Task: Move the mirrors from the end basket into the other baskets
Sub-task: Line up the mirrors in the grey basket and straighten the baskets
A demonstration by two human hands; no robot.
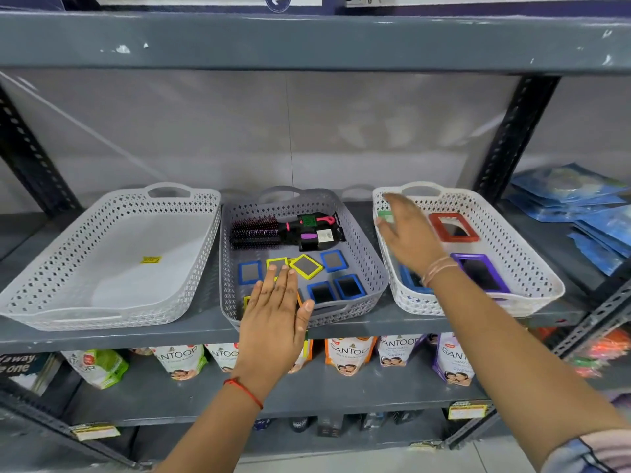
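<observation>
While flat, hands [273, 312] over baskets [341, 213].

Soap pouches [348, 355] on the lower shelf, below the baskets, carry the brand "SANTOOR", whole on the orange one and cut off on its neighbours. A purple pouch [403, 349] adds "CREME". At far left, a dark pack [18, 365] reads "away" and "one". The yellow shelf-edge tags [467, 411] are too blurred to read.
</observation>
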